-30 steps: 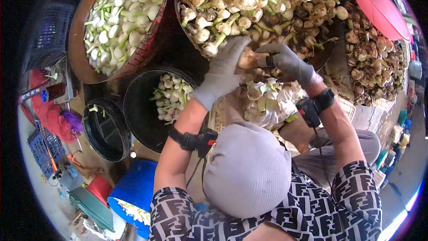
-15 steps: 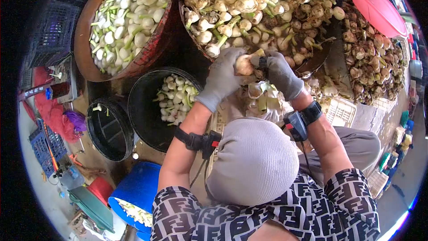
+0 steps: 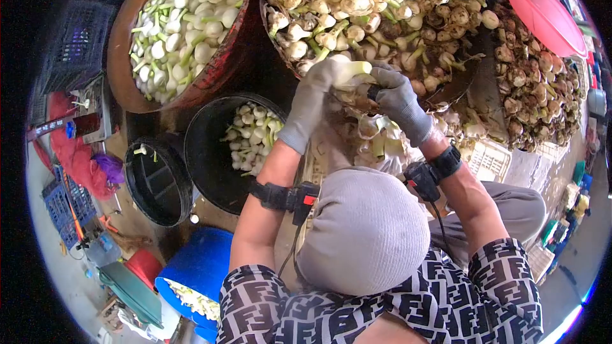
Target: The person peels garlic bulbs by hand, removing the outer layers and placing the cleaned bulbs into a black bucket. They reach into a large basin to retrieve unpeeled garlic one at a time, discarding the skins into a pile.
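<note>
My gloved left hand (image 3: 313, 103) is closed around a garlic bulb (image 3: 350, 72), whose pale, clean skin and short light-green stem point toward the right. Close beside the stem is my gloved right hand (image 3: 400, 100), its fingers curled round a small tool with a dark handle (image 3: 373, 92); the tool's working end cannot be made out. Both hands are at the near rim of a large tub with unpeeled garlic (image 3: 357, 5). Below them lies a heap of peeled-off garlic skins (image 3: 381, 140).
At upper left stands a big reddish tub (image 3: 121, 57) of clean garlic bulbs. A black bucket (image 3: 194, 153) holds more clean bulbs, beside a smaller black bucket (image 3: 132, 185) and a blue barrel (image 3: 207, 251). Dirty garlic (image 3: 539, 83) is piled at right under a pink basin (image 3: 542, 6).
The bulb in my left hand showed brownish skin before and now shows pale white with its stem pointing right. Both hands have shifted slightly; the left is a little farther up.
</note>
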Tool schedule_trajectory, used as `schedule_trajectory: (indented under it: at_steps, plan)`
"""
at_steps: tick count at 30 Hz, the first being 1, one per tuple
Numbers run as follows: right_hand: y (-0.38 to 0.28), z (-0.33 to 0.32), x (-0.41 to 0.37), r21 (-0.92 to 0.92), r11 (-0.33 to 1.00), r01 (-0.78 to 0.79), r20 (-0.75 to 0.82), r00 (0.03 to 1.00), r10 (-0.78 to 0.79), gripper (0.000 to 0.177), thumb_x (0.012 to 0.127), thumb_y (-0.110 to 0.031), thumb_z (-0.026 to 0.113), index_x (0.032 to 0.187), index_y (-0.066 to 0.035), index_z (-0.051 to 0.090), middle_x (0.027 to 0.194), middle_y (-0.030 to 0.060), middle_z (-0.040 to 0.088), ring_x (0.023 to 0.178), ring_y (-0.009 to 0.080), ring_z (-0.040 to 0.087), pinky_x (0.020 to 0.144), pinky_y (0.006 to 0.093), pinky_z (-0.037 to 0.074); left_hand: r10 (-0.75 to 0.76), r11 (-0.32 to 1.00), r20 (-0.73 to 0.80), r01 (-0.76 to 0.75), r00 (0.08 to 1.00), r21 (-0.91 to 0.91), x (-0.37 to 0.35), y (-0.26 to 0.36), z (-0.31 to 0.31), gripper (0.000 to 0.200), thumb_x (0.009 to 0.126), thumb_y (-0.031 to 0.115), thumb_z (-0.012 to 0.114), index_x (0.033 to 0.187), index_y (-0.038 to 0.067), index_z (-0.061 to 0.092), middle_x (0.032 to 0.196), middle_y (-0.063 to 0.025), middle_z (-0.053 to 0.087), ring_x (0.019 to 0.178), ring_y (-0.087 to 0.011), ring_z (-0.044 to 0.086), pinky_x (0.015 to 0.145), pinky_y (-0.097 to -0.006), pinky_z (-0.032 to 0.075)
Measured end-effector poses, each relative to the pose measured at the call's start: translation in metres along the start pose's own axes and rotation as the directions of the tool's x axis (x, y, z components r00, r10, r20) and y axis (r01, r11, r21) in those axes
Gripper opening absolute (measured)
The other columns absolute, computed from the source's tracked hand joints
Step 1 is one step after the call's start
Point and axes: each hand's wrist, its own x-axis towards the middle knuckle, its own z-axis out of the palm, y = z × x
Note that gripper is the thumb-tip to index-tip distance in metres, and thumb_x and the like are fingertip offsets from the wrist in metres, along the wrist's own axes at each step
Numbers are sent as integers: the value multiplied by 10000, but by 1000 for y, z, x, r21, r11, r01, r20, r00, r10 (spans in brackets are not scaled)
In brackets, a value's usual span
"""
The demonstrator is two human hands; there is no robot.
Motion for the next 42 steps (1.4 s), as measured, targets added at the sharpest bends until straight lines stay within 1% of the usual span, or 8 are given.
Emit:
schedule_trajectory:
  at_steps: [3,6,9,19,25,30,33,42]
  plan:
    - [-18,-8,-5,513,715,-475,218,878,427,188,789,-97,605,957,-13,613,1001,71,600,858,139,572,716,245,463,-101,995,-64,102,993,2,2,-4,-1,418,872,405,480,1057,38,559,925,-39,612,753,-135,589,632,-261,485]
    - [-8,-10,-14,359,920,-158,151,982,110,185,789,-91,600,953,-7,590,923,64,599,817,140,574,702,236,464,-369,778,65,346,927,-525,5,3,-2,425,867,410,488,1063,40,559,959,-48,610,746,-107,587,604,-251,494]
    - [0,-21,-16,-208,956,205,192,967,-166,181,776,-71,598,940,-1,569,829,43,597,739,124,571,672,220,467,-340,934,92,347,936,-85,-2,16,-14,442,892,419,424,1074,38,555,970,-53,607,800,-117,585,692,-258,488]
    - [-21,-14,-10,451,820,-352,257,931,258,242,771,-65,561,996,23,564,830,16,593,687,86,547,598,218,455,-220,975,-52,221,974,17,3,22,8,399,859,302,541,1116,-3,546,989,-49,600,867,-101,529,781,-234,409]
    - [-1,-65,-26,-371,915,160,124,985,-122,175,791,-20,544,966,-7,553,795,12,584,649,80,515,581,224,449,-220,918,90,237,971,-319,-2,5,-9,497,896,319,377,1206,-67,423,1122,-171,546,1039,-263,530,897,-356,430]
    - [20,-69,-74,249,747,-617,527,733,429,148,729,-13,504,830,-9,611,763,57,604,701,127,567,622,260,462,-78,515,254,257,964,-818,8,11,-23,546,848,368,404,1196,-53,433,1161,-185,517,1074,-340,485,915,-483,398]
    - [-37,-59,-78,-707,704,-70,469,698,541,360,697,-100,622,1049,-48,570,868,145,628,793,196,611,718,287,479,-81,44,156,160,985,-986,20,21,-51,494,810,306,515,1149,-46,443,1150,-213,500,1055,-353,487,895,-485,424]
    - [55,-32,46,-584,774,246,460,886,65,326,708,-94,618,1034,-92,597,983,99,613,910,275,590,771,354,473,75,341,6,-20,997,-940,29,39,-105,629,870,509,391,1178,-35,459,1093,-172,551,949,-264,539,756,-359,476]
